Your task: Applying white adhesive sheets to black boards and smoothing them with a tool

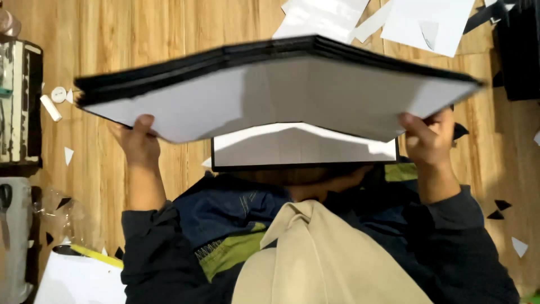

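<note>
I hold a large flat stack of black boards with a white underside (292,90) up in front of me, bent slightly along its middle. My left hand (138,141) grips its lower left edge with the thumb on the white face. On the lower right edge, my right hand (430,138) holds it the same way. Under the raised stack another white sheet on a black board (304,147) lies over my lap. My dark sleeves and a beige cloth (320,259) fill the bottom of the view.
The wooden floor (169,28) carries white paper sheets (394,17) at the top, and small black and white scraps (499,208) at the right. A white tube (50,107) and round cap lie left, beside a dark box (19,101). A yellow-edged white sheet (79,276) lies bottom left.
</note>
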